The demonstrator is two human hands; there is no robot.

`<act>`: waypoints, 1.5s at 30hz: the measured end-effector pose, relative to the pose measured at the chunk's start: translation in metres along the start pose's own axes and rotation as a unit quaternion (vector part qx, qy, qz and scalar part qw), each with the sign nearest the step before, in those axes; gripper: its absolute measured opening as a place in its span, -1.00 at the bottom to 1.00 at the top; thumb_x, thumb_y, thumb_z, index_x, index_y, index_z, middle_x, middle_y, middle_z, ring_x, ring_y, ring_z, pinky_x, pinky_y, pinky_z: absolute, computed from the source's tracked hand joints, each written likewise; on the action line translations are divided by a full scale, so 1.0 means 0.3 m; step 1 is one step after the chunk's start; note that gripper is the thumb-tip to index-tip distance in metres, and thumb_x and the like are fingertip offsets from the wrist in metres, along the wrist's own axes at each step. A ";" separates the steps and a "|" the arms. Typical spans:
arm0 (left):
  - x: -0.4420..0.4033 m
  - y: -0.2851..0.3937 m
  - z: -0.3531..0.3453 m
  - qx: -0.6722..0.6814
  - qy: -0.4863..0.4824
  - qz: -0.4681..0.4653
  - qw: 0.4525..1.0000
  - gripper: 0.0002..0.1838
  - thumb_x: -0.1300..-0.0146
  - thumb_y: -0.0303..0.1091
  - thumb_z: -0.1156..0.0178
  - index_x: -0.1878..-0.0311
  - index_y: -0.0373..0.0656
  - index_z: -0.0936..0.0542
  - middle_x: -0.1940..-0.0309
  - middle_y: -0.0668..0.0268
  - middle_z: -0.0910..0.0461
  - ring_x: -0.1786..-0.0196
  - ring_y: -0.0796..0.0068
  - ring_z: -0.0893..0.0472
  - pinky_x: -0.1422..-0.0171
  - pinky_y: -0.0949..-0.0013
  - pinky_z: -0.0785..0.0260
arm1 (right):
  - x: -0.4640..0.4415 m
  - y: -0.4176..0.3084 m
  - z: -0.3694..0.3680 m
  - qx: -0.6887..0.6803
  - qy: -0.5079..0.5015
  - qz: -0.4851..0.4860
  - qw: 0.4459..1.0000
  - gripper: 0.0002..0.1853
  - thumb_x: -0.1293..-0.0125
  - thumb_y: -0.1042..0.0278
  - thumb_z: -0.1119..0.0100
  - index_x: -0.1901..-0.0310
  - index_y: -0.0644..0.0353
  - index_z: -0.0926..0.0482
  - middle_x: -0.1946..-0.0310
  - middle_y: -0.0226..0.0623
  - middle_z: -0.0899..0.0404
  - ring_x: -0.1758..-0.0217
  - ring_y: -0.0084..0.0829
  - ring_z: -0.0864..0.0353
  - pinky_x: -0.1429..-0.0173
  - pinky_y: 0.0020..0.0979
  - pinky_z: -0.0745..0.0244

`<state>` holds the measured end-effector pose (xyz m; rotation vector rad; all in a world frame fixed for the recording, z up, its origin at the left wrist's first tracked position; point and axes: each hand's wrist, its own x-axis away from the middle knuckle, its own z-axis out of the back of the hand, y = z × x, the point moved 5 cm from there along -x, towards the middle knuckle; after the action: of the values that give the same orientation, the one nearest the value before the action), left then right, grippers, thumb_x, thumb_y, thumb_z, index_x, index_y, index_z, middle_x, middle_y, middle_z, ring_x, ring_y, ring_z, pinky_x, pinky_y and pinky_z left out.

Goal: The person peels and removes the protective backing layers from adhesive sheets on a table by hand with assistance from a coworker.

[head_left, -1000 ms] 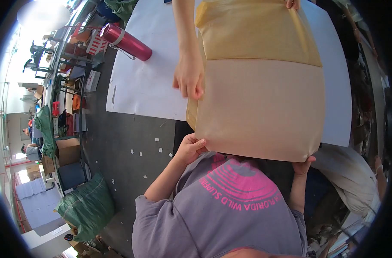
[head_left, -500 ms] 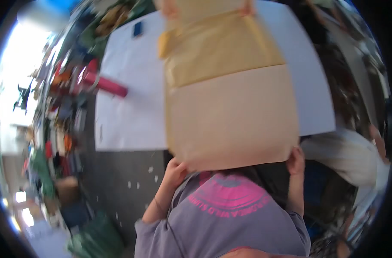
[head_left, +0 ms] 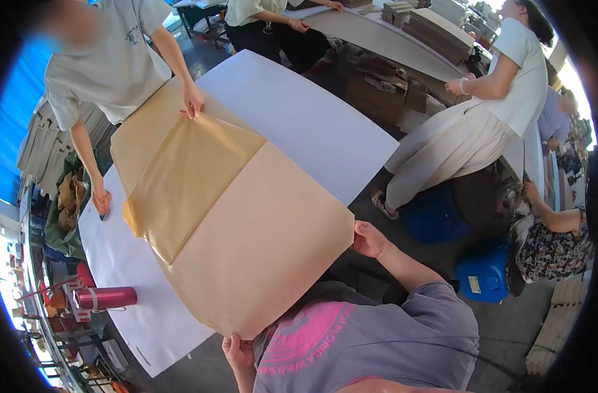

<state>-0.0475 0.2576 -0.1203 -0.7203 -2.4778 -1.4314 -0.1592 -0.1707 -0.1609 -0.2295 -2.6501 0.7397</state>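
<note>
A large beige sheet [head_left: 266, 229] lies over the white table and reaches past its near edge towards me. My left hand [head_left: 238, 352] pinches the near left corner of this sheet. At the near right corner, my right hand [head_left: 371, 240] grips the edge between thumb and fingers. A shiny, yellowish translucent film [head_left: 207, 170] covers the far part, its near edge running diagonally across the sheet, with a crumpled flap at the left. Across the table a co-worker's hand [head_left: 192, 103] holds the film's far side. The co-worker's other hand [head_left: 101, 200] is on a small dark object.
The white tabletop [head_left: 299, 124] shows on both sides of the sheet. A pink bottle [head_left: 105, 298] lies at its left edge. Blue stools [head_left: 482, 272] stand on the floor at right, near a walking person [head_left: 469, 131]. Stacked boards [head_left: 436, 33] sit on a far table.
My view has swung round, so table and sheet now appear slanted and the co-worker opposite shows. Both my hands still hold the near corners. The film's far side is lifted into folds.
</note>
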 end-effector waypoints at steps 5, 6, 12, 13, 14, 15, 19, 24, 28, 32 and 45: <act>0.001 -0.034 0.048 0.114 -0.076 0.007 0.991 -0.72 -0.39 -0.23 -0.04 0.03 -0.26 -0.46 0.12 0.25 -0.58 0.11 0.29 -0.61 -0.06 0.06 -0.50 | -0.015 0.006 0.047 0.047 -0.003 0.015 0.999 -0.85 -0.27 0.31 -0.18 0.21 0.18 -0.56 0.27 -0.34 -0.62 0.17 -0.39 -0.61 0.00 -0.34 -0.50; -0.002 -0.052 0.089 0.206 -0.141 -0.007 0.968 -0.71 -0.39 -0.21 -0.03 0.02 -0.25 -0.45 0.12 0.26 -0.58 0.09 0.29 -0.60 -0.08 0.05 -0.49 | -0.022 0.011 0.054 0.049 -0.001 0.015 0.999 -0.87 -0.27 0.35 -0.17 0.22 0.19 -0.56 0.29 -0.33 -0.61 0.20 -0.39 -0.61 0.04 -0.34 -0.49; 0.032 -0.003 0.037 0.028 0.058 0.008 0.998 -0.75 -0.38 -0.29 -0.04 0.14 -0.33 -0.54 0.26 0.16 -0.63 0.16 0.25 -0.65 -0.01 0.14 -0.54 | -0.023 0.038 0.169 0.021 -0.024 -0.002 0.999 -0.80 -0.34 0.25 -0.11 0.12 0.17 -0.53 0.19 -0.33 -0.59 0.11 -0.41 -0.59 0.08 -0.34 -0.51; 0.037 0.002 0.036 0.032 0.070 0.015 0.997 -0.75 -0.38 -0.31 -0.05 0.15 -0.34 -0.55 0.28 0.15 -0.64 0.16 0.24 -0.66 -0.01 0.15 -0.54 | -0.042 0.052 0.190 0.007 -0.036 0.002 0.999 -0.78 -0.36 0.22 -0.10 0.10 0.16 -0.52 0.18 -0.34 -0.59 0.09 -0.41 -0.59 0.09 -0.35 -0.51; 0.041 0.007 0.047 0.018 0.073 0.006 0.997 -0.76 -0.38 -0.32 -0.05 0.14 -0.34 -0.55 0.28 0.14 -0.64 0.16 0.24 -0.66 0.00 0.17 -0.54 | -0.052 0.052 0.144 0.034 0.009 -0.002 0.999 -0.76 -0.36 0.20 -0.09 0.07 0.16 -0.51 0.19 -0.34 -0.59 0.12 -0.42 -0.59 0.10 -0.36 -0.51; 0.038 0.006 0.059 0.004 0.075 -0.002 0.997 -0.76 -0.38 -0.33 -0.04 0.12 -0.34 -0.55 0.28 0.14 -0.64 0.16 0.25 -0.66 0.00 0.20 -0.54 | -0.039 0.017 0.032 0.062 0.054 -0.003 0.997 -0.74 -0.37 0.18 -0.09 0.05 0.16 -0.50 0.20 -0.35 -0.58 0.14 -0.42 -0.59 0.11 -0.37 -0.51; -0.021 0.327 -0.015 -0.517 0.097 -0.298 0.797 -0.87 -0.35 -0.49 -0.04 0.19 -0.34 -0.54 0.39 0.22 -0.61 0.28 0.47 -0.61 0.08 0.41 -0.49 | -0.044 -0.129 -0.244 0.438 0.089 0.238 0.862 -0.77 -0.35 0.34 -0.12 0.02 0.20 -0.44 0.20 -0.32 -0.56 0.17 -0.48 -0.57 0.17 -0.42 -0.46; -0.605 0.650 0.026 -0.528 0.180 -0.373 0.741 -0.62 -0.38 -0.17 -0.04 -0.08 -0.28 -0.43 0.20 0.24 -0.48 0.16 0.43 -0.47 0.13 0.37 -0.40 | -0.200 -0.133 -0.782 0.690 -0.107 0.390 0.601 -0.74 -0.22 0.50 -0.18 0.05 0.26 -0.47 0.12 -0.15 -0.53 0.05 -0.22 -0.56 0.04 -0.37 -0.44; -0.909 0.626 0.128 -0.306 0.306 -0.103 0.896 -0.47 -0.29 0.05 -0.12 -0.15 -0.16 -0.40 0.26 0.28 -0.49 0.28 0.45 -0.48 0.27 0.31 -0.40 | -0.443 0.074 -0.840 0.747 -0.235 0.351 0.513 -0.58 -0.22 0.25 -0.22 -0.10 0.13 -0.47 -0.16 -0.21 -0.44 -0.25 -0.21 -0.38 -0.27 -0.18 -0.25; -1.076 0.547 0.163 -0.025 0.309 0.031 0.950 -0.58 -0.22 -0.03 -0.24 0.00 -0.11 -0.48 0.32 0.32 -0.49 0.47 0.51 -0.48 0.39 0.33 -0.35 | -0.434 0.198 -0.838 0.801 -0.279 0.343 0.404 -0.51 -0.19 0.12 -0.23 -0.14 0.09 -0.46 -0.25 -0.31 -0.37 -0.36 -0.33 -0.27 -0.39 -0.01 0.00; -0.744 0.581 0.143 0.059 0.107 0.012 0.992 -0.74 -0.24 -0.33 -0.15 0.03 -0.18 -0.50 0.24 0.34 -0.59 0.16 0.45 -0.58 0.08 0.22 -0.44 | -0.376 0.062 -0.874 0.750 -0.174 0.500 0.397 -0.62 -0.14 0.57 -0.16 -0.05 0.18 -0.49 0.17 -0.38 -0.62 0.07 -0.41 -0.60 -0.36 -0.04 -0.08</act>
<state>0.2355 0.2965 -0.0976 -0.5418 -2.3564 -1.2673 0.0497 -0.0617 0.0010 -1.1063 -0.5927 3.2264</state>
